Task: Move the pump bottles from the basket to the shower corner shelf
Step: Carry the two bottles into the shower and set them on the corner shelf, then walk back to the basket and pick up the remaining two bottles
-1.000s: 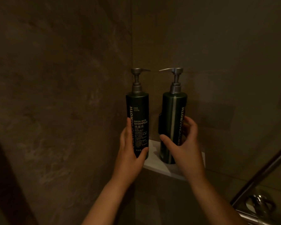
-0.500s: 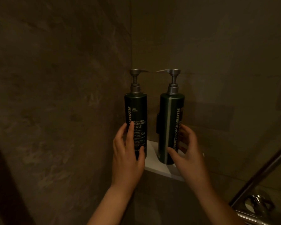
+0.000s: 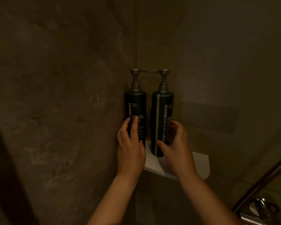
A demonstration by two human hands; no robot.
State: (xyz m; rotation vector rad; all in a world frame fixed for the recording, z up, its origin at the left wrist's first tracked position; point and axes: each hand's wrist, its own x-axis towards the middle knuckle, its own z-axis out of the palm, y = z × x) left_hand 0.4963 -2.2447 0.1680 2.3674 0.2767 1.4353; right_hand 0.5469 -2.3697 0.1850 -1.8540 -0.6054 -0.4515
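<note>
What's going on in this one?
A person's left hand lies with straight fingers against the shampoo bottle, and the right hand curls round the second pump bottle. Both bottles stand upright, side by side, on the white corner shelf of a shower.

Two dark green pump bottles with grey pump heads stand upright, side by side and close together, at the back of the white corner shelf (image 3: 199,163). The left pump bottle (image 3: 135,108) sits tight against the left wall, its pale "SHAMPOO" label facing out and its spout pointing right. The right pump bottle (image 3: 162,114) carries a light vertical stripe and upright white lettering, with its spout pointing left. The two spout tips almost meet. Each base rests on the shelf, though the left one is hidden.
</note>
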